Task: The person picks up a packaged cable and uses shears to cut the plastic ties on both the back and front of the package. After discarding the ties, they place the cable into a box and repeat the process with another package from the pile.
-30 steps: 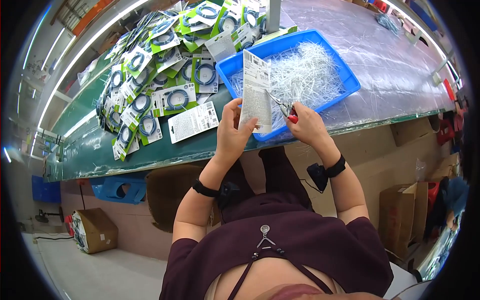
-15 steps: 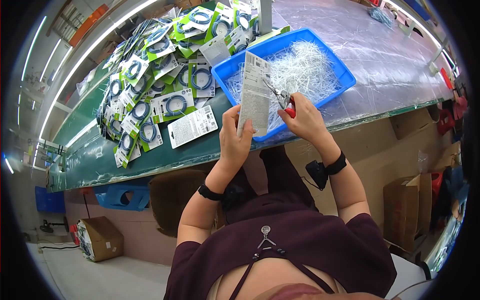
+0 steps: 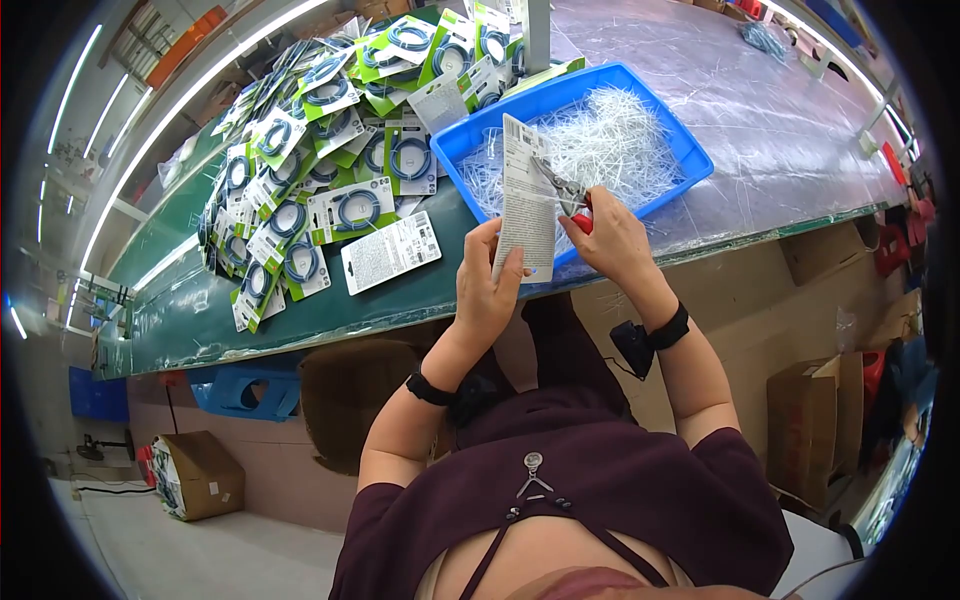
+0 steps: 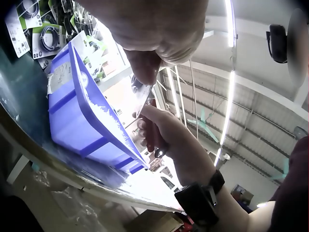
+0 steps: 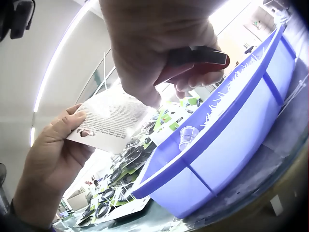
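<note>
My left hand (image 3: 489, 285) pinches the lower edge of a white printed card (image 3: 527, 205), held upright with its text side facing me. Red-handled pliers (image 3: 580, 220) are gripped in my right hand (image 3: 618, 240), their metal jaws against the upper right part of the card. Seen from the right wrist, the left thumb lies on the face of the card (image 5: 113, 118), and the right fingers curl round the red handle (image 5: 212, 63). The left wrist view shows the right hand (image 4: 166, 128) round the pliers' handles (image 4: 153, 130); the card is mostly hidden there.
Behind the card stands a blue bin (image 3: 690, 150) filled with thin clear plastic strips (image 3: 625, 135). Many carded blue cables (image 3: 357, 208) are heaped to its left. One card (image 3: 390, 252) lies text side up near the table's front edge. A metal post (image 3: 537, 35) rises behind the bin.
The left hand and card have shifted slightly right and down since half a second ago. Both hands keep their holds, and the pliers stay at the card.
</note>
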{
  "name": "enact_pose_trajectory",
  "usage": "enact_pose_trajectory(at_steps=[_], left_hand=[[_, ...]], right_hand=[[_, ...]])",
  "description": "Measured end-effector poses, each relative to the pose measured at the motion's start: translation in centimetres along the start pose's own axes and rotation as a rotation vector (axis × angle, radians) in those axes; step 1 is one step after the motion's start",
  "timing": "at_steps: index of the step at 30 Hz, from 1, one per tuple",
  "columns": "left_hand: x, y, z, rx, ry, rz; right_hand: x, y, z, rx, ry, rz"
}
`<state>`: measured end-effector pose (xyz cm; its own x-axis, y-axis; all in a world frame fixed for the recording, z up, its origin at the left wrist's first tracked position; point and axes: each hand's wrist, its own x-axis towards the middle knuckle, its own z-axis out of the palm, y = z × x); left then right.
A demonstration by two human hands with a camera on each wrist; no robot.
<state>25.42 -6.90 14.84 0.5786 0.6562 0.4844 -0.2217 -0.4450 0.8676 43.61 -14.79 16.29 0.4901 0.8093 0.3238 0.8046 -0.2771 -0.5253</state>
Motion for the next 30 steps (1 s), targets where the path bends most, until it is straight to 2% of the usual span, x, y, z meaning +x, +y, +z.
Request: enact_pose_trajectory(at_steps=[6, 10, 13, 17, 30], left_hand=[[-0.1, 0.3, 0.1, -0.038, -0.048, 0.011], [0.6, -0.4, 0.2, 0.103, 0.032, 0.028], [1.0, -0.4, 0.0, 0.117, 0.077, 0.052], [1.1, -0.3, 0.5, -0.014, 0.09, -0.007], [0.7, -0.2, 0.3, -0.085, 0.034, -0.054]], right_hand=[[0.2, 0.8, 0.3, -0.012, -0.077, 0.048], [-0.1, 1.0, 0.3, 0.09, -0.162, 0.062], [-1.5, 0.7, 0.6, 0.126, 0.012, -0.171], [-2.3, -0.5, 0.5, 0.045, 0.094, -0.159], [-2.1, -1.2, 0.0, -0.029, 0.108, -0.183]])
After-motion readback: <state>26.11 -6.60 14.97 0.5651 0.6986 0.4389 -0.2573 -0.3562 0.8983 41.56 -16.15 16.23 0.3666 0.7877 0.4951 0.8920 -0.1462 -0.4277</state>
